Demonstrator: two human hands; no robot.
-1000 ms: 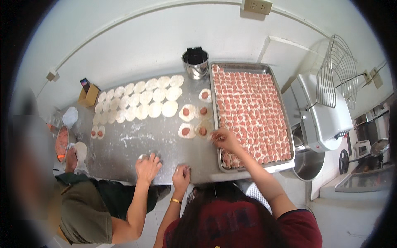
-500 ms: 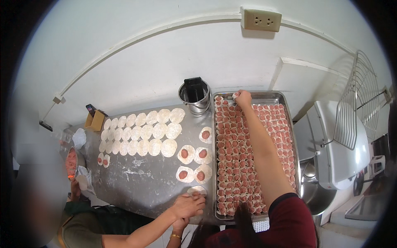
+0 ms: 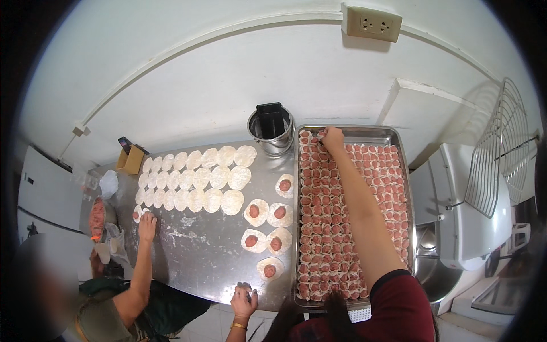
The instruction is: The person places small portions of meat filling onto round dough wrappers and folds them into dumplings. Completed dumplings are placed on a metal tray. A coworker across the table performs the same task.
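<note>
At the far end of a metal tray (image 3: 364,134), my right hand (image 3: 333,139) is closed around a small meat-filled dumpling (image 3: 321,135), setting it against the others in its row. Rows of open-topped dumplings (image 3: 325,228) fill most of the tray under my right forearm. My left hand (image 3: 244,298), with a gold band at the wrist, rests at the table's near edge, its fingers loosely curved and apart, with nothing visible in them. Just beyond it lies a round wrapper with meat filling (image 3: 270,269); several more filled wrappers (image 3: 256,212) lie along the tray's left side.
Rows of plain wrappers (image 3: 194,180) cover the far left of the metal table (image 3: 194,256). A co-worker's hand (image 3: 147,226) touches small filled wrappers; their other hand holds a wrapper (image 3: 102,252) near a meat bowl (image 3: 98,215). A metal pot (image 3: 277,146) stands behind; a white machine (image 3: 467,211) right.
The co-worker's hand has moved from beside my left hand to the far left, uncovering a filled wrapper. My right hand has shifted slightly at the tray's far end, lowering the dumpling.
</note>
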